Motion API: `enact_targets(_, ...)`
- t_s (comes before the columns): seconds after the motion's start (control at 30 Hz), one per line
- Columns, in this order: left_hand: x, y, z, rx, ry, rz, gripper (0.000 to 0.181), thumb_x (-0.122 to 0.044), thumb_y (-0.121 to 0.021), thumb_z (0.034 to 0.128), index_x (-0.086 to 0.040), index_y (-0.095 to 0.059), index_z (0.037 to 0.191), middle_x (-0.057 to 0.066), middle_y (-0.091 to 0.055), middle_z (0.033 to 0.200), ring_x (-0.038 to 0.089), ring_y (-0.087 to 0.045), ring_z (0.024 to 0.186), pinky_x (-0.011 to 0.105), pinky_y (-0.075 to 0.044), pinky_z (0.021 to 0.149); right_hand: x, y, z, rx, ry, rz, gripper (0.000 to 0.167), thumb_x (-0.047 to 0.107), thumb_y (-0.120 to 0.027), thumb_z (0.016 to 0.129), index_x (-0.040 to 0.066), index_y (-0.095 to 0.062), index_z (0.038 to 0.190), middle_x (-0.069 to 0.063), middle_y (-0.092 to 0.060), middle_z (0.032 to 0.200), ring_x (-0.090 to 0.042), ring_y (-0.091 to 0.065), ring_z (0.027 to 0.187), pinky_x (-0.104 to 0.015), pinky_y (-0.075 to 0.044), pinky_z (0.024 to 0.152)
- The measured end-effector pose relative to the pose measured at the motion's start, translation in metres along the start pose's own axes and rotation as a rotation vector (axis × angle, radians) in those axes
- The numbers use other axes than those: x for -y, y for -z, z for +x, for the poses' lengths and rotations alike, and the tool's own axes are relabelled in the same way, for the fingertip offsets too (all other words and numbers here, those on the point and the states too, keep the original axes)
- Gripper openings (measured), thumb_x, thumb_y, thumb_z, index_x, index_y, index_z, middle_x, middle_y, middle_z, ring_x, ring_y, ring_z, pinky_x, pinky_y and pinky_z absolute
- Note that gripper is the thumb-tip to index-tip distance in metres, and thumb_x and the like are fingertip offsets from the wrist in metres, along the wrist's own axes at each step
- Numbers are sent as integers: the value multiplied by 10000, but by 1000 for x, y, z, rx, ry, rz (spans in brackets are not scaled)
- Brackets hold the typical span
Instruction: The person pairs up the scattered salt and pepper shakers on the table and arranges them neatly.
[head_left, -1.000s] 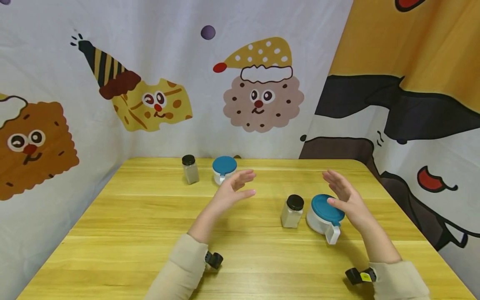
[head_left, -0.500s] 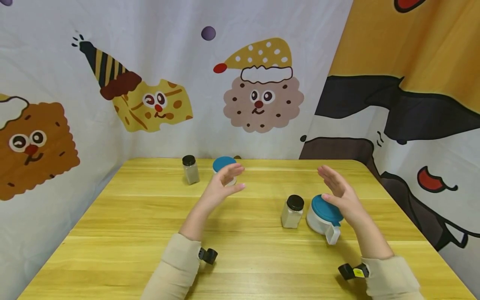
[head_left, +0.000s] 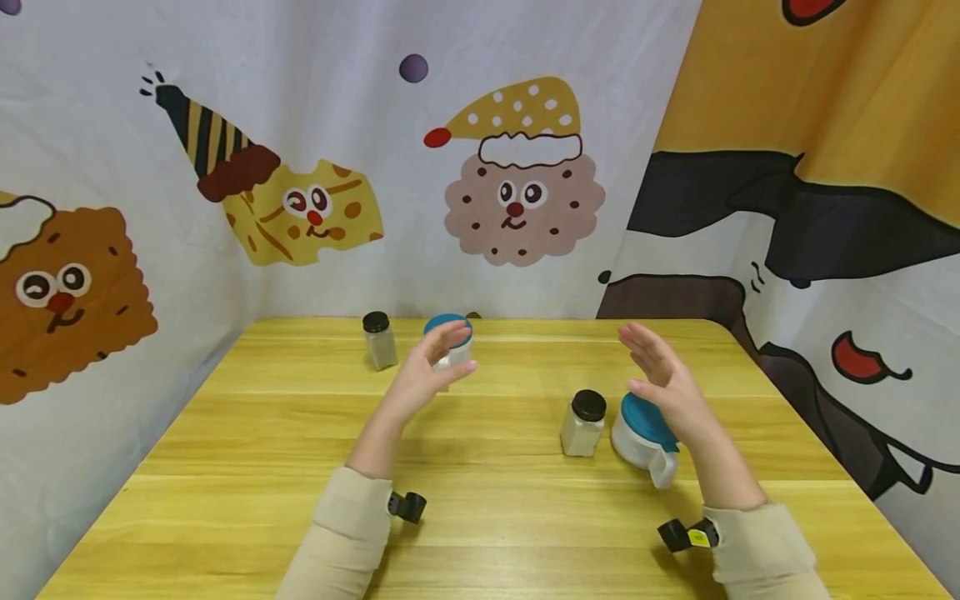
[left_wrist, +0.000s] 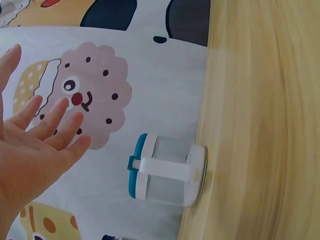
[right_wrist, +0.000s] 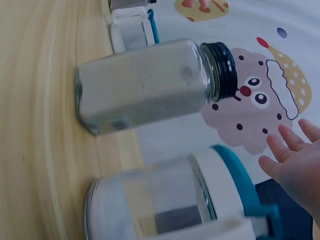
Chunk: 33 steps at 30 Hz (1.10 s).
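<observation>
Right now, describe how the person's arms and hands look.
The left sleeve and right sleeve are plain beige, stopping short of the hands. The left hand and right hand wear no gloves. A left black device and right black device sit by the sleeve ends; the latter has a yellow label.

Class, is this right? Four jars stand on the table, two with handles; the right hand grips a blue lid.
The grip is wrong: the right hand is empty and clear of the nearer blue lid, as the right wrist view shows. The rest stands.
</observation>
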<state>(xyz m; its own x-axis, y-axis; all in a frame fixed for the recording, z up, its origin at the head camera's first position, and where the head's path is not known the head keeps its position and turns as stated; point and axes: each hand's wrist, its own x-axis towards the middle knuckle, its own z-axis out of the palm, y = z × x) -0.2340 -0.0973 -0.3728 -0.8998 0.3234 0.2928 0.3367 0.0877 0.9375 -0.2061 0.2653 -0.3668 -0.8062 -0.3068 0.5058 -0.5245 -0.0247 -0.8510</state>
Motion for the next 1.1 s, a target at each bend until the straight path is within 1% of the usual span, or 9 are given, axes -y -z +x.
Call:
enact_targets(0.07, 0, 2, 0, -9, -8, 0, 638, -226, -701, 897, -114, -398, 1447, 115, -443, 1435, 266, -347, 1340, 547, -200, 1086, 0, -3, 2, 1, -4, 2, 662, -143, -544, 875, -91, -237, 1460, -184, -340, 1485, -244, -312, 1356, -231, -241, 1078)
enact_targets(0.13, 0, 4, 0, -23, -17, 10, 648, -235, -709, 891, -106, -400, 1446, 110, -454, 1426, 259, -365, 1328, 535, -223, 1082, 1, -6, 4, -1, -9, -3, 667, -140, -548, 874, -86, -239, 1462, -233, -308, 1487, -251, -305, 1359, -234, -239, 1080)
enact_targets(0.2, 0, 7, 0, -36, -28, 22, 646, -233, -710, 889, -106, -403, 1443, 110, -461, 1421, 244, -375, 1323, 509, -233, 1085, 2, -9, 6, -2, -17, -8, 670, -134, -554, 876, -79, -240, 1465, -246, -293, 1490, -250, -298, 1362, -233, -239, 1080)
enact_targets(0.4, 1, 13, -1, -65, -47, 55, 613, -223, -707, 892, -172, -423, 1432, 86, -475, 1413, 182, -400, 1304, 434, -240, 1095, 3, -18, 11, -3, -24, 11, 685, -122, -574, 871, -67, -243, 1468, -220, -301, 1494, -251, -297, 1359, -242, -235, 1084)
enact_targets(0.5, 1, 16, -2, -74, -45, 42, 609, -201, -704, 894, -177, -421, 1433, 99, -469, 1417, 180, -400, 1303, 435, -234, 1097, 2, -23, 14, 4, -19, 30, 700, -114, -586, 862, -69, -239, 1469, -226, -300, 1492, -261, -294, 1359, -252, -229, 1088)
enact_targets(0.6, 1, 19, -2, -94, -39, 30, 611, -186, -708, 890, -165, -424, 1430, 92, -479, 1410, 179, -406, 1300, 427, -242, 1095, 1, -27, 17, 8, -16, 44, 709, -107, -593, 860, -65, -237, 1472, -264, -272, 1490, -273, -291, 1359, -263, -223, 1093)
enact_targets(0.77, 0, 25, -2, -118, -38, 2, 616, -176, -707, 890, -128, -415, 1430, 66, -490, 1398, 183, -405, 1302, 404, -242, 1097, -1, -32, 21, 22, -4, 41, 715, -97, -598, 864, -71, -223, 1473, -248, -280, 1491, -282, -282, 1364, -277, -211, 1102)
enact_targets(0.93, -1, 30, -4, -127, -28, -20, 626, -119, -688, 899, -106, -387, 1448, 114, -456, 1425, 219, -380, 1325, 417, -216, 1108, -3, -38, 24, 29, 8, 48, 726, -112, -596, 848, -76, -223, 1470, -231, -298, 1489, -279, -292, 1360, -265, -216, 1098)
enact_targets(1.1, 2, 33, -6, -125, -35, -28, 636, -94, -678, 903, -96, -369, 1458, 156, -434, 1436, 256, -367, 1335, 434, -206, 1111, -5, -41, 26, 39, -3, 40, 726, -143, -577, 847, -69, -219, 1474, -293, -251, 1485, -304, -274, 1366, -276, -211, 1102)
